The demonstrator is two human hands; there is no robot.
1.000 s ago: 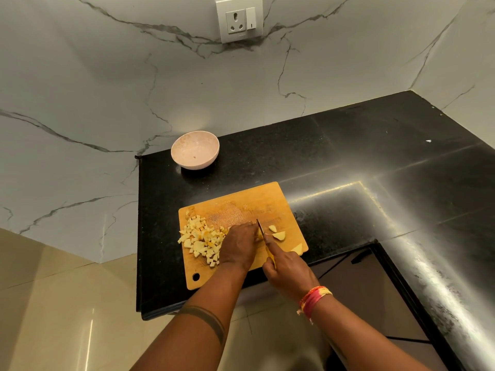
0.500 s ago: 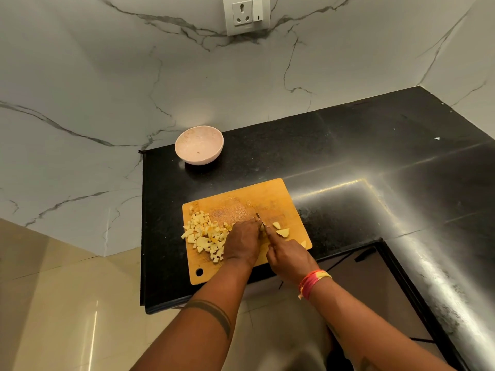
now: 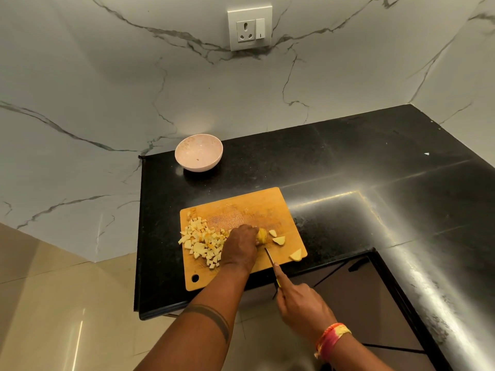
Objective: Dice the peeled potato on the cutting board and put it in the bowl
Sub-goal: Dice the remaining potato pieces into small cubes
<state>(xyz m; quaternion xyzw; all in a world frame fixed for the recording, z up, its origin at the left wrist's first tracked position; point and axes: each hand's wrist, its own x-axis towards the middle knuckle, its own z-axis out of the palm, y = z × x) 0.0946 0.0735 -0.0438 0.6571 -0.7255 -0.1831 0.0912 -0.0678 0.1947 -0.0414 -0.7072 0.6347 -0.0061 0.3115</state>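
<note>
1. My left hand (image 3: 241, 246) curls over the potato piece (image 3: 262, 236) on the cutting board (image 3: 257, 207).
2. My right hand (image 3: 300, 303) grips the knife (image 3: 270, 257), blade just beside it.
3. Diced potato (image 3: 203, 241) lies piled left; the bowl (image 3: 198, 152) sits well apart on the counter (image 3: 348, 162).
4. A wall socket (image 3: 249, 28) shows no legible writing.

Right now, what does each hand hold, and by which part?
The right hand grips the knife by its handle. The left hand holds the potato piece from above, on its left end.
</note>
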